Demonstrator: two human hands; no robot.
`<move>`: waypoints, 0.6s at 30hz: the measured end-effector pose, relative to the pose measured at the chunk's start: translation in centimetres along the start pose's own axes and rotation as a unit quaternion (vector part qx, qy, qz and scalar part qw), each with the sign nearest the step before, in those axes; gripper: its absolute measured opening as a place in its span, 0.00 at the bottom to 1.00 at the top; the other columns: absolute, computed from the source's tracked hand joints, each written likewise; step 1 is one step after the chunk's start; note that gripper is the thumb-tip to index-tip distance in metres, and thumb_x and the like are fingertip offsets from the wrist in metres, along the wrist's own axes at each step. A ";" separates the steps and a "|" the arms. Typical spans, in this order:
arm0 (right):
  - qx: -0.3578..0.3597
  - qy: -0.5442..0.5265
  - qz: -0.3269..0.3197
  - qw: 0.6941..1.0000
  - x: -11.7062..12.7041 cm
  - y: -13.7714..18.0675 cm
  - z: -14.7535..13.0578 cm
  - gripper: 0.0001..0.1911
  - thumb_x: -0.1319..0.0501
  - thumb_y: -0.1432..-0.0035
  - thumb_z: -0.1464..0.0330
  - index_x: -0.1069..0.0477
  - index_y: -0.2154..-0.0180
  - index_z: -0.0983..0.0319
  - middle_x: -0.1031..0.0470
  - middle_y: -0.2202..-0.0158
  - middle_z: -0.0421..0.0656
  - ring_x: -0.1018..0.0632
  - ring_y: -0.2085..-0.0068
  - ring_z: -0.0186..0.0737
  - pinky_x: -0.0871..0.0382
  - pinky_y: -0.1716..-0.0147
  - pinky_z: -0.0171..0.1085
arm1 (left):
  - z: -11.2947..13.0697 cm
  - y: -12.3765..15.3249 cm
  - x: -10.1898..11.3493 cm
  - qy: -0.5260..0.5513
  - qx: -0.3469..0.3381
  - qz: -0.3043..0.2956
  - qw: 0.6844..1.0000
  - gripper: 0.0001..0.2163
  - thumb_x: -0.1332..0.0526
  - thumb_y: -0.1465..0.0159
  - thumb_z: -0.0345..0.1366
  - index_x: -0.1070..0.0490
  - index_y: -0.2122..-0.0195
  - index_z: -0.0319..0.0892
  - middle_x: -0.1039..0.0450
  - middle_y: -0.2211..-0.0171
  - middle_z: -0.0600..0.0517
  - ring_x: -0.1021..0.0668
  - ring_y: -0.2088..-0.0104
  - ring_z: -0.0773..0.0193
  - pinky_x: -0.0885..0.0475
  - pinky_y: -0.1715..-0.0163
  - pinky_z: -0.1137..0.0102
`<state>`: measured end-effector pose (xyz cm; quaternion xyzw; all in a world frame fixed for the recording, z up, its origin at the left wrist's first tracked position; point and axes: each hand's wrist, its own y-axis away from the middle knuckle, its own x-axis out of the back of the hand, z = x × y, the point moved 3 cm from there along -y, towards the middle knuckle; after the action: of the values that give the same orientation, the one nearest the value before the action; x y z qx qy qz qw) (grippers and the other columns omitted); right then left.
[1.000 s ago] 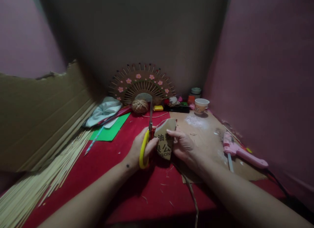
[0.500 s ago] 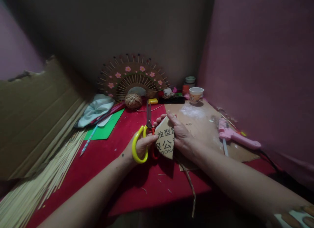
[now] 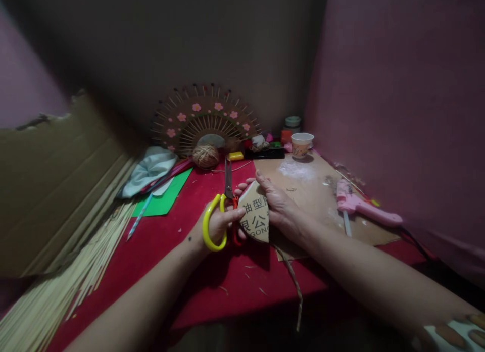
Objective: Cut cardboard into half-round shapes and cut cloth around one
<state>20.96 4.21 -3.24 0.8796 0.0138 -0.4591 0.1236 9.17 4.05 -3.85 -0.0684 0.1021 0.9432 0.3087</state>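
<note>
Well, red cloth [image 3: 238,291] spreads below both my hands, and a tall sheet of cardboard [image 3: 68,185] stands far off to the left of them. Nearer my left hand [image 3: 215,223], though still well apart from it, lies a loose bundle of pale sticks [image 3: 68,276]. A tan cardboard mat [image 3: 310,200] runs out beyond and under my right hand [image 3: 282,205]. Ahead of my fingertips, against the back wall, stands a fan [image 3: 206,103] (pink flowers along its band), and well to their right a pink glue gun [image 3: 364,205] rests. My left fingers are wrapped around the scissors [image 3: 228,183], one handle yellow, one red, blades pointing away from me. Just beside them, my right hand grasps the lettered cardboard piece [image 3: 257,223], thumb near its top, fingers behind; my left thumb touches its left edge, but whether those fingers also pinch it I cannot tell. Past my fingertips sit a ball of twine [image 3: 205,156], a paper cup [image 3: 301,147] to the right, and, smallest, a yellow block [image 3: 235,155].
</note>
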 end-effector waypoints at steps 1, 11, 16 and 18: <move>-0.003 0.000 0.007 1.000 0.0 0.0 0.0 0.14 0.32 0.57 0.60 0.33 0.76 0.62 0.26 0.77 0.39 0.25 0.73 0.36 0.30 0.68 0.40 | 0.0 0.0 -0.1 0.013 -0.004 0.007 1.000 0.16 0.34 0.51 0.38 0.31 0.63 0.36 0.27 0.80 0.50 0.27 0.87 0.65 0.31 0.88 0.72; 0.126 0.043 0.129 0.983 0.4 -0.3 -0.4 0.17 0.30 0.61 0.59 0.35 0.76 0.62 0.30 0.82 0.37 0.26 0.76 0.36 0.31 0.75 0.36 | 0.9 1.2 -1.1 -0.130 -0.055 0.109 0.984 0.24 0.28 0.58 0.37 0.37 0.63 0.40 0.28 0.78 0.56 0.25 0.80 0.65 0.30 0.82 0.73; 0.150 0.051 0.150 0.976 0.0 0.0 -0.5 0.18 0.29 0.62 0.61 0.37 0.76 0.61 0.33 0.82 0.34 0.28 0.79 0.32 0.31 0.76 0.34 | 2.2 1.9 -2.0 -0.178 -0.085 0.073 0.978 0.21 0.28 0.58 0.32 0.34 0.64 0.40 0.29 0.75 0.57 0.27 0.78 0.69 0.32 0.80 0.76; 0.156 0.057 0.154 0.974 -0.3 0.2 -0.6 0.18 0.30 0.62 0.61 0.37 0.76 0.61 0.33 0.82 0.34 0.29 0.79 0.32 0.31 0.77 0.34 | 2.3 2.0 -2.1 -0.193 -0.072 0.060 0.977 0.20 0.29 0.57 0.32 0.33 0.63 0.40 0.29 0.76 0.57 0.28 0.79 0.70 0.33 0.79 0.75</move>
<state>21.32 4.14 -2.63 0.9044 -0.1865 -0.3801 0.0529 9.52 1.82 -0.93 0.0986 -0.0235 0.9604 0.2595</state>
